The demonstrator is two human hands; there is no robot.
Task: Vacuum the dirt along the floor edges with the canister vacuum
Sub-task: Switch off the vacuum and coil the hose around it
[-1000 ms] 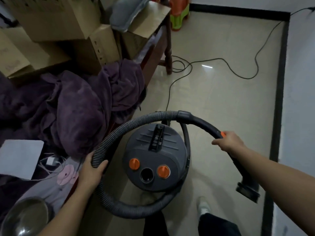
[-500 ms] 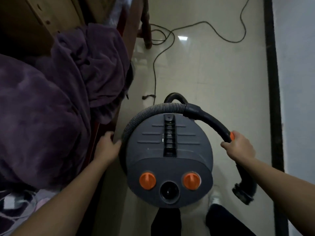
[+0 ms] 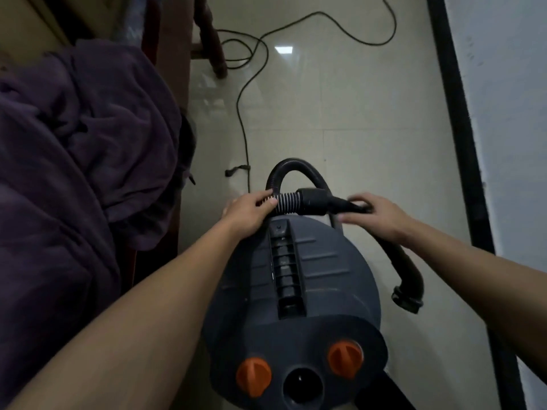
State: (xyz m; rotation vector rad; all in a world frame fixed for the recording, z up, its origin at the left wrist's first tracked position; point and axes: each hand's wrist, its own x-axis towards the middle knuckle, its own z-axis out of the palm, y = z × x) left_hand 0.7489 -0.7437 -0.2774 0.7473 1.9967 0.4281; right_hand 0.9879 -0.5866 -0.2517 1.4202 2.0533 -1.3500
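Canister vacuum [image 3: 296, 291] sits on the floor [image 3: 355, 128] at your 6 o'clock, dark grey and seen from above. On its nearest edge are two orange knobs [image 3: 254, 375], with an open round port [image 3: 302, 387] between them. A ribbed carry handle [image 3: 285, 261] runs up the middle of the lid.

At the far rim of the lid, your left hand [image 3: 248, 210] has its grip closed round the ribbed hose [image 3: 285, 202], fingers curled over the top. Your right hand [image 3: 376, 213] is just beside it at 1 o'clock. It is blurred, but fingers lie over the bent handle tube [image 3: 408, 267] and the thumb lies under it, so the grip is on the tube. The tube curves down toward 4 o'clock, where its open cuff [image 3: 407, 300] hangs free. Beyond the hands the hose arches in a black loop.

Purple blanket [image 3: 74, 158] is heaped at 9 o'clock. Power cord [image 3: 242, 113] trails toward 12 o'clock, past a wooden leg [image 3: 213, 39]. Black skirting [image 3: 455, 113] and wall [image 3: 503, 113] stand at 2 to 3 o'clock.
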